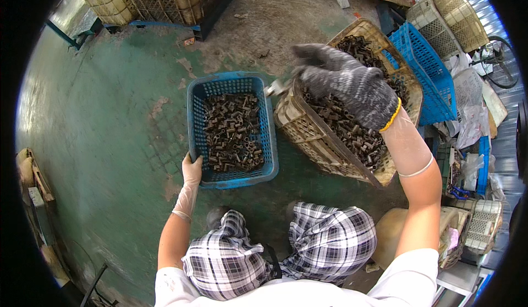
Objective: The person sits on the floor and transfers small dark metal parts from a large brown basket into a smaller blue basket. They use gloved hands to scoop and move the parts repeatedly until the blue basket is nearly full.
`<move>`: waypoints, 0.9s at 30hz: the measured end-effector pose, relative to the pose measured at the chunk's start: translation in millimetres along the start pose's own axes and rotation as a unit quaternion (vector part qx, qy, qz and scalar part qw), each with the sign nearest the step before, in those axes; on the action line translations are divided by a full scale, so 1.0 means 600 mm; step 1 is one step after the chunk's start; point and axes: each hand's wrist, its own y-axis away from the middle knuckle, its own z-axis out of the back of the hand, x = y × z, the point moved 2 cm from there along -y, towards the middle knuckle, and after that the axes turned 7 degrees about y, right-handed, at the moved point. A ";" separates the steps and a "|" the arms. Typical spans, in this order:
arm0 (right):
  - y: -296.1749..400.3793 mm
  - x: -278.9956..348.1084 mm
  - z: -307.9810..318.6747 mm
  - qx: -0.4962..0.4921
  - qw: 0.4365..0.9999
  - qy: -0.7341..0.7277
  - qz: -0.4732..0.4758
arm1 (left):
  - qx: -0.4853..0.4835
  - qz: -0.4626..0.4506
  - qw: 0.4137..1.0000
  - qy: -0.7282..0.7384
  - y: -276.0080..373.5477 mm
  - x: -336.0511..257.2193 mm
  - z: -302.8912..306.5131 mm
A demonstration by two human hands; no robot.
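Note:
A blue plastic basket [272, 142] on the floor holds many small dark metal parts [233, 131]. My left hand [192, 170], in a thin translucent glove, grips the basket's near left rim. My right hand [346, 84], in a grey knit glove with a yellow cuff over a translucent one, is over the left side of a larger, dirty cream plastic crate [313, 150] full of similar metal parts [363, 142]. Blurred light metallic pieces [277, 87] show between the two containers, just below and left of the right hand's fingers. Whether that hand holds anything is unclear from the blur.
Blue crates [431, 74] stand right of the cream crate, with more cream baskets [460, 18] behind. Large cream crates [165, 0] rest on a blue-edged pallet at the top left. My knees in checked trousers are close below the basket. Wooden pieces [41, 179] lie at far left.

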 end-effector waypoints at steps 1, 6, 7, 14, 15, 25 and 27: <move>-0.003 -0.008 0.010 -0.028 1.000 0.007 -0.002 | -0.005 -0.001 1.000 0.008 0.004 0.001 0.004; -0.013 -0.164 0.067 -0.015 0.966 0.226 -0.124 | 0.024 0.019 0.998 0.059 0.002 -0.002 -0.006; -0.015 -0.185 0.057 0.026 0.931 0.351 -0.096 | 0.012 0.012 0.999 0.048 0.002 0.001 -0.005; -0.024 -0.212 0.016 0.111 0.922 0.371 0.015 | 0.010 0.008 1.000 0.020 0.003 0.004 0.012; -0.013 -0.184 0.010 0.140 0.919 0.368 0.007 | 0.012 0.006 1.000 0.022 0.002 0.004 0.012; -0.029 -0.177 0.013 0.179 0.842 0.508 0.016 | 0.012 0.017 0.999 0.043 0.002 0.010 0.009; -0.046 -0.246 0.027 0.154 0.844 0.513 0.035 | 0.017 0.008 0.999 0.031 0.001 0.013 0.009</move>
